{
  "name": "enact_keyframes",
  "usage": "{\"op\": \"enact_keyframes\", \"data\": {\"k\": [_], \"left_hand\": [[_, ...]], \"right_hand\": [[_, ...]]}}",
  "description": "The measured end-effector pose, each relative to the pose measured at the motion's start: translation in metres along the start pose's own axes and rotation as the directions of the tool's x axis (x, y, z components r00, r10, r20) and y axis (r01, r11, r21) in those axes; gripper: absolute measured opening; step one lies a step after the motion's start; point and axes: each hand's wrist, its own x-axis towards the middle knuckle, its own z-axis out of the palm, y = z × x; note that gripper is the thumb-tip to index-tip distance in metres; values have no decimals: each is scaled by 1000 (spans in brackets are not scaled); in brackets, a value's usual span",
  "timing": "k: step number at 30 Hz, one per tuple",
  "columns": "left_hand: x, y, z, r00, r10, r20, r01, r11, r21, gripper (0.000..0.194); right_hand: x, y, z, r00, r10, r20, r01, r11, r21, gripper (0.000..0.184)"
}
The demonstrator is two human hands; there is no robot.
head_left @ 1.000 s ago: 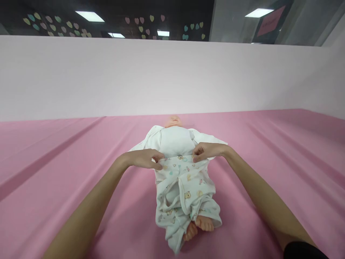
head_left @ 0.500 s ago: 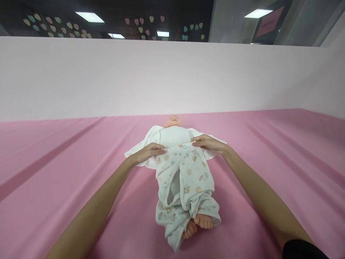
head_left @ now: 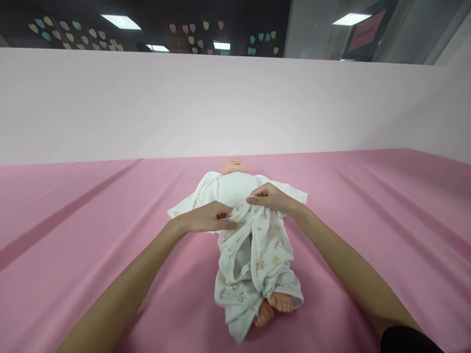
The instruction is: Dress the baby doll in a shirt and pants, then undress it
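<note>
A baby doll (head_left: pixel 235 164) lies on its back on the pink sheet (head_left: pixel 73 235), head away from me, bare feet (head_left: pixel 274 306) toward me. It wears a white top and printed white trousers (head_left: pixel 257 255) with small bears. My left hand (head_left: pixel 209 218) grips the left side of the trousers' waistband at the doll's hip. My right hand (head_left: pixel 270 198) pinches the waistband's right side and lifts it a little above the belly. An open white garment (head_left: pixel 184 208) spreads under the doll's torso.
A pale pink wall panel (head_left: pixel 235 108) stands behind the bed-like surface. Above it are ceiling lights and pastel heart stickers (head_left: pixel 73 34). The pink sheet has long folds running to the left and right.
Both hands first drew the waistband up toward the chest, then came closer together. The waistband now bunches at the belly, with the right hand raised.
</note>
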Motion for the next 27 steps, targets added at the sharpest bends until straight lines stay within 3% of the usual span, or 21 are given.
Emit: {"op": "enact_keyframes", "data": {"k": [2,4,7,11,15,17,20,22,25,27], "left_hand": [[-2,-8,-8,998,-40,49,40,999,-14,42],[-2,-19,-15,996,-86,31,87,996,-31,40],[1,-34,-19,992,-111,-54,106,990,-98,33],[8,-48,-20,980,-87,-182,48,977,-208,20],[12,-53,-17,949,-88,-302,42,987,-154,17],[14,-53,-14,928,-48,-370,19,997,-81,18],[18,-55,-5,880,95,-466,-61,994,88,22],[21,-56,3,854,158,-496,-75,980,184,27],[27,-59,14,816,139,-560,-15,976,219,34],[33,-61,21,765,125,-631,9,979,206,36]], "right_hand": [[0,8,-6,998,29,-58,-30,999,-19,53],[1,19,-12,990,90,-111,-98,993,-68,54],[3,36,-19,978,173,-116,-188,974,-128,54],[4,48,-26,978,179,-111,-191,975,-116,45],[6,53,-25,959,130,-253,-181,965,-189,38],[9,57,-20,927,56,-372,-175,939,-296,33],[11,62,-11,833,-70,-548,-238,850,-470,31],[12,67,-5,787,-134,-602,-274,798,-536,34],[12,76,-1,772,-143,-620,-273,806,-526,41],[13,84,0,754,-79,-652,-281,858,-429,46]]}}
